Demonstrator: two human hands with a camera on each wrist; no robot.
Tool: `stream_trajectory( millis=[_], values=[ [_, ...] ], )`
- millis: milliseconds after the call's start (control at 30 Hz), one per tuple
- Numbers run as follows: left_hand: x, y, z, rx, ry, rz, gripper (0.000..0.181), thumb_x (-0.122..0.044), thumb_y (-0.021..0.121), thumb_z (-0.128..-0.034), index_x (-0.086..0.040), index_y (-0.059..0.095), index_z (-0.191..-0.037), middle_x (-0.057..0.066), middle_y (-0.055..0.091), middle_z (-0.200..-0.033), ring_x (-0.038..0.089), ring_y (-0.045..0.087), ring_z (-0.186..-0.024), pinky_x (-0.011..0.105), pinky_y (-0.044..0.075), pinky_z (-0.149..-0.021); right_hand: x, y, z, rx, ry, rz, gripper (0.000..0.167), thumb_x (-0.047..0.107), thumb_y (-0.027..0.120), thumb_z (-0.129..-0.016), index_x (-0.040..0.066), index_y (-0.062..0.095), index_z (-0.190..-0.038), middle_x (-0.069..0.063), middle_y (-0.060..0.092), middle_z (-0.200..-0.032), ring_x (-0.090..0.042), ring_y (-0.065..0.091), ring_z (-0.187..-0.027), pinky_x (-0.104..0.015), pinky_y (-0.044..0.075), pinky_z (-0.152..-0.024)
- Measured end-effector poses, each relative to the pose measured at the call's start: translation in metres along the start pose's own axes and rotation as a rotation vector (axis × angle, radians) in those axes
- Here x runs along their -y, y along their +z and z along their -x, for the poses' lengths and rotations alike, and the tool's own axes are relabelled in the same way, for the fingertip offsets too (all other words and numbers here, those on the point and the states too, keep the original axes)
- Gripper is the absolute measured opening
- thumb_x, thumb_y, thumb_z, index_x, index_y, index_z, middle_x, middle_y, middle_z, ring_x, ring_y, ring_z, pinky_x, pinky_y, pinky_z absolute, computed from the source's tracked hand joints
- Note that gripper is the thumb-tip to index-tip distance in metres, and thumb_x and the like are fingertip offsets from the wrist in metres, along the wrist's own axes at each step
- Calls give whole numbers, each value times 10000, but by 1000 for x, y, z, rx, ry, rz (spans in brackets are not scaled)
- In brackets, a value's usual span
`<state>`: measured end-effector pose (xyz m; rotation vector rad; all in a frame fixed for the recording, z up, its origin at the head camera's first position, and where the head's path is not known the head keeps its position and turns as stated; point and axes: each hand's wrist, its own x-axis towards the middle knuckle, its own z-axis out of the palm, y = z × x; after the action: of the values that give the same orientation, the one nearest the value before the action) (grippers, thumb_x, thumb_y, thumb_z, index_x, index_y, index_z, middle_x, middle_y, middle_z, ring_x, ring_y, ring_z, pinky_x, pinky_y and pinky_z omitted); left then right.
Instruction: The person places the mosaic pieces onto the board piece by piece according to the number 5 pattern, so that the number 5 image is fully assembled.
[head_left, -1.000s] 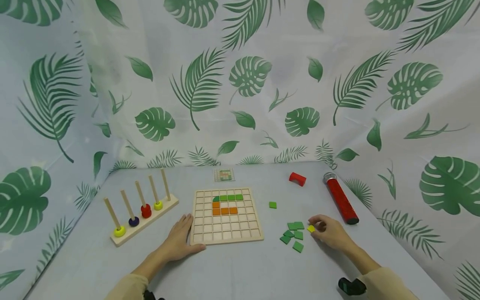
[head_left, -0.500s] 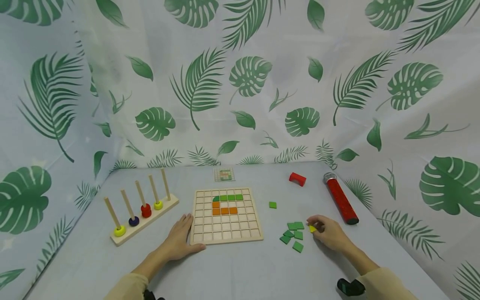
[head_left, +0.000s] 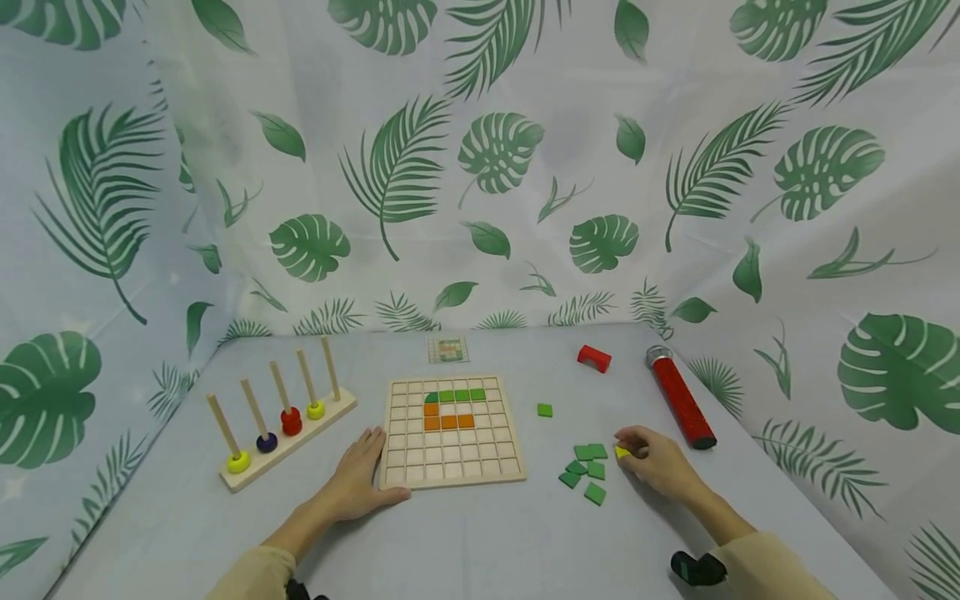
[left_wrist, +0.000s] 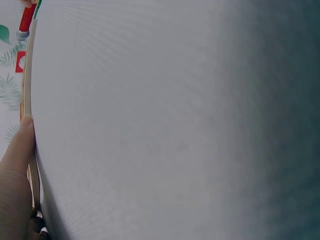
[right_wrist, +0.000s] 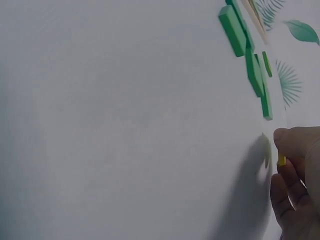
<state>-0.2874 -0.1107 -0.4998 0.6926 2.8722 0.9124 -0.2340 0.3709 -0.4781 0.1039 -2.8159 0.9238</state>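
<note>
A yellow tile (head_left: 622,452) is pinched in the right hand (head_left: 656,462), toward the right edge of the table (head_left: 465,542), beside loose green tiles (head_left: 595,493). The wooden grid board (head_left: 450,472) (orange tiles (head_left: 449,422) are set in some cells) is touched along its left edge and near its front-left corner by the outspread left hand (head_left: 362,483)

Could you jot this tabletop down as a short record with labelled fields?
Left hand: touching the wooden grid board
Right hand: pinching a yellow tile
On the board: green tiles, orange tiles
Loose green tiles: right of the board
Left side: five-peg stand with rings
Far side: picture card, red arched block
Right side: red tube
</note>
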Motion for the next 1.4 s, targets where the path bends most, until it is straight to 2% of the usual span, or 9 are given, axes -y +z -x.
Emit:
stream_trajectory(
  millis=[200, 500, 767, 1033, 1233, 1400],
  values=[
    [1, 0, 1, -1, -1, -9, 1077, -565, 725, -735, 86, 245, -1446, 253, 220, -1506, 400, 124, -1400, 521, 123, -1128, 11, 3, -16, -39, -18, -51, 306, 5, 667, -846, 0, 603, -1145, -59, 630, -982, -217, 589, -906, -273, 533, -780],
    [-5, 0, 0, 5, 6, -8, 1069, -556, 722, -744, 88, 240, -1447, 251, 216, -1508, 397, 119, -1401, 514, 116, -1131, 37, 28, -47, -92, -94, -69, 297, -23, 689, -815, -31, 621, -1104, -77, 647, -936, -233, 598, -871, -322, 542, -755],
    [-4, 1, -1, 0, 5, -16, 1068, -551, 729, -740, 89, 245, -1445, 252, 225, -1505, 399, 131, -1399, 511, 124, -1131, 69, 57, -70, -75, -131, -109, 303, -11, 698, -808, -16, 625, -1102, -69, 641, -943, -218, 596, -884, -347, 539, -761],
    [-3, -2, 2, -6, -4, 0, 1061, -527, 742, -739, 94, 247, -1442, 258, 227, -1502, 407, 131, -1396, 526, 131, -1125, 98, 85, -91, -66, -179, -146, 306, -32, 729, -772, 1, 639, -1062, -40, 639, -911, -184, 593, -843, -312, 536, -723],
    [-1, -1, 1, -7, -3, -6, 1065, -541, 733, -741, 90, 244, -1445, 252, 223, -1505, 401, 128, -1399, 517, 123, -1130, 116, 101, -96, -46, -180, -169, 303, -60, 707, -779, 9, 637, -1065, -28, 637, -909, -169, 589, -842, -313, 534, -725],
    [-1, -1, 1, -6, -4, -2, 1065, -542, 732, -741, 90, 244, -1445, 251, 221, -1506, 399, 128, -1399, 515, 121, -1130, 123, 114, -99, -33, -222, -185, 285, -81, 689, -782, -7, 635, -1051, -43, 636, -900, -178, 587, -833, -313, 539, -712]
  ],
)
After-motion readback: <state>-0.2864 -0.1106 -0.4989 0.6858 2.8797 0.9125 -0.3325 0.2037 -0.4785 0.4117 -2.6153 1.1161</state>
